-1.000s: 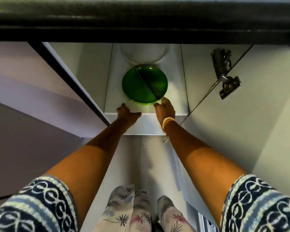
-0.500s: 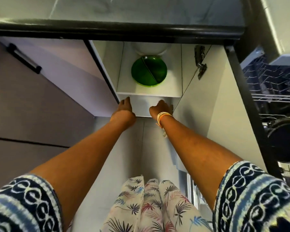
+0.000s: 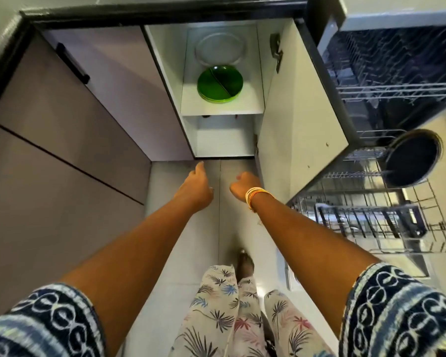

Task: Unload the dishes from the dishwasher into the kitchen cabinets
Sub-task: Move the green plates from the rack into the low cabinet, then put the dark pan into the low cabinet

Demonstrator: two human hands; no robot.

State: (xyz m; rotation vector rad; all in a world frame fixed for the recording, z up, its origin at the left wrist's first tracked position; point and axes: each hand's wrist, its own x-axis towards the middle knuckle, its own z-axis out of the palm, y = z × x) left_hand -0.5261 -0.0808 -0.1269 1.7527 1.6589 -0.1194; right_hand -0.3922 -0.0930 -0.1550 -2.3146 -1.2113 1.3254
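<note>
Left hand: left hand (image 3: 195, 188) hangs in front of the open cabinet (image 3: 260, 73), fingers loose and pointing at it, nothing in the grip.
Right hand: right hand (image 3: 243, 185) is just beside the left, the one with the bangles at the wrist. Fingers are lightly curled, but there's nothing in them as far as I can see.
Done so far: a stack of green plates (image 3: 220, 83) sits on the cabinet's upper shelf (image 3: 191, 105), near the front edge. Right behind it is a clear glass plate (image 3: 220, 48), looks like its rim is touching or slightly tucked under the green stack, hard to say which. So I'd call at least that batch put away.
Lower shelf: mostly white and bare from what shows, with a couple of small dark bits up at the top that I can't make out.
Still left: the dishwasher (image 3: 397, 73) is open on the right with its racks pulled out. A dark round pan (image 3: 412, 157) stands on edge in the lower rack (image 3: 371, 222), and there's more stuff between the wires but it's too blurry to name.
Progress guess: partway, not near finished. Both hands are free, so the next thing is probably a reach over to the racks.
Cabinet door: swung open to the right, close by the racks, so something to mind when carrying stuff across.
</note>
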